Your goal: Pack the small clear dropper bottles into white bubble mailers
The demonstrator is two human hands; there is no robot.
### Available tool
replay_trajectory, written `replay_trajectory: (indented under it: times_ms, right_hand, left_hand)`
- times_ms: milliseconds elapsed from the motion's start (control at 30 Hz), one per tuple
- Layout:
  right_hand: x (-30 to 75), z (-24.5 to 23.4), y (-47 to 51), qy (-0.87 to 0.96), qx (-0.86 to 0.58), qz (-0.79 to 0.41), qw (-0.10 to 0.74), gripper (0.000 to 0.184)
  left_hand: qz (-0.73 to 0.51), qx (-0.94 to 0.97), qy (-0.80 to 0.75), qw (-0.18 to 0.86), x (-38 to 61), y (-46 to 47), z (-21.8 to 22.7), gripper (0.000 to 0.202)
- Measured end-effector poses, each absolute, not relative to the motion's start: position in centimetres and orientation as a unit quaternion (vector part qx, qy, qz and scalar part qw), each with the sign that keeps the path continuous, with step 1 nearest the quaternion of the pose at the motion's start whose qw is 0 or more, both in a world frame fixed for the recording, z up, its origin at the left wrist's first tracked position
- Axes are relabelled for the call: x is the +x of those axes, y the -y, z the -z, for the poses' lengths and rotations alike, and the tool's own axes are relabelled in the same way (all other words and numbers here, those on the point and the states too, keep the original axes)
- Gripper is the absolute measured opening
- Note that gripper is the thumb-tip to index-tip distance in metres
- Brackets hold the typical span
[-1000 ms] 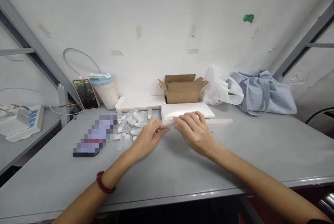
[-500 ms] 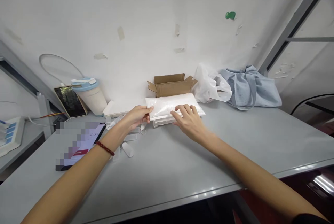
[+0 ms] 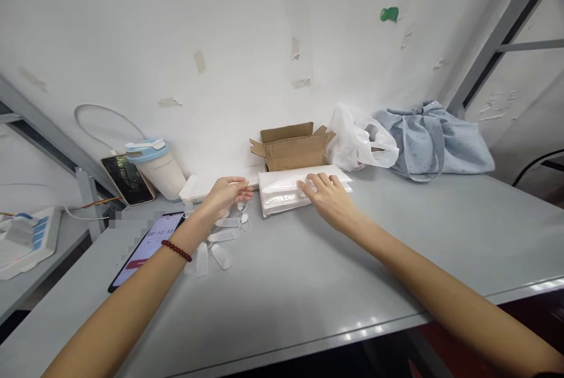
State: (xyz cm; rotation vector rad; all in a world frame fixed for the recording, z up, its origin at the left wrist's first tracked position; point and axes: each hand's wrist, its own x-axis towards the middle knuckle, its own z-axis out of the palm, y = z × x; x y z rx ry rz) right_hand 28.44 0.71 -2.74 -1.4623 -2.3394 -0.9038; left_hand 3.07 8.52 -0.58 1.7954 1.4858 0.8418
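White plastic packets (image 3: 286, 198) lie stacked on the grey table, their glossy front edges showing. My right hand (image 3: 328, 196) rests on the top packet near its right end, with bent fingers and the thumb apart. Just left of the stack, my left hand (image 3: 231, 193) hovers with its fingers extended and nothing visible in them. It wears a dark red beaded bracelet (image 3: 176, 250). Below it are several small white tags (image 3: 221, 256) with loops. Directly behind the packets stands an open brown cardboard box (image 3: 295, 151).
A white plastic bag (image 3: 359, 140) and a light blue cloth bag (image 3: 440, 146) sit at the back right. On the left are a blue-lidded cup (image 3: 161, 172), a propped phone (image 3: 127, 178) with a cable, and a lying phone (image 3: 154, 243). The table's front edge (image 3: 352, 331) runs below.
My left hand has let go of the top packet's left end, and that end has dropped onto the stack. My right hand stays on the packet. The view has shifted slightly.
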Motion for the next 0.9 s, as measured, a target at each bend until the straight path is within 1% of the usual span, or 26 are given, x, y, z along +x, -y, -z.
replay_trajectory:
  times_ms: [67,200,367,600,767,900]
  right_hand:
    - [28.2,2.7,-0.5,0.803,-0.495,0.309,0.123,0.053]
    - [27.8,2.6,-0.1,0.805,-0.490,0.309,0.129,0.055]
    - [27.4,2.2,0.6,0.815,-0.477,0.304,0.127,0.058]
    - [27.1,2.3,0.8,0.834,-0.472,0.261,0.118,0.064]
    - [27.0,2.6,0.7,0.831,-0.482,0.253,0.114,0.067]
    - [27.1,2.7,0.6,0.829,-0.481,0.261,0.116,0.065]
  left_hand:
    - [-0.296,0.719,-0.580,0.240,2.1,-9.5,0.5,0.023]
    - [-0.251,0.773,-0.566,0.135,0.5,-11.3,0.1,0.017]
    - [-0.197,0.821,-0.533,0.055,0.0,-12.2,0.5,0.018]
    - [-0.132,0.850,-0.508,-0.044,0.8,-12.0,0.8,0.019]
    - [-0.137,0.816,-0.547,-0.131,1.5,-11.0,0.2,0.019]
    - [-0.142,0.777,-0.564,-0.241,1.1,-10.6,-1.2,0.021]
